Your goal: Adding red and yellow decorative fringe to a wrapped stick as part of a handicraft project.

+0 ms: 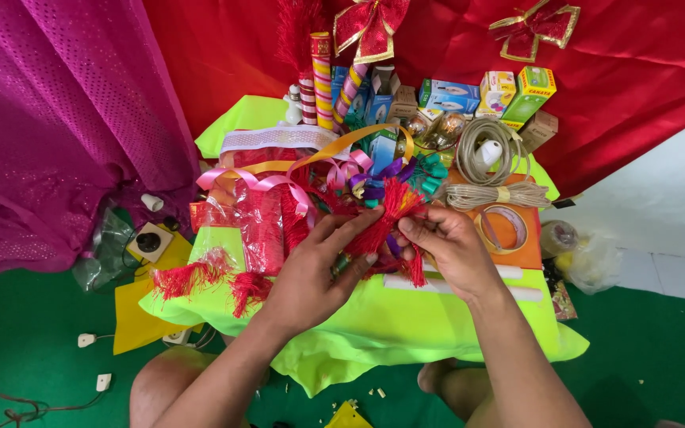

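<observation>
both hands are pinching a red fringed tassel (pixel 390 218) over the neon-green cloth (pixel 406 317): the left hand (pixel 315 273) is closing its fingers on the lower part, the right hand (pixel 449 246) is gripping its side. the piece looks only partly worked, with more red fringe (pixel 200 277), pink ribbon (pixel 255 181) and a tape roll (pixel 503 228) lying unused.

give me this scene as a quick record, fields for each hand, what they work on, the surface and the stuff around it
left hand: left hand, fingers on the red tassel
right hand: right hand, pinching the same tassel from the other side
item worked on: red tassel, fringed, held over the table
surface: low table under a neon yellow-green cloth
behind the hands: pink ribbon, coil of beige cord, roll of tape, small boxes
backdrop: red cloth with a red and gold bow
floor: green
</observation>
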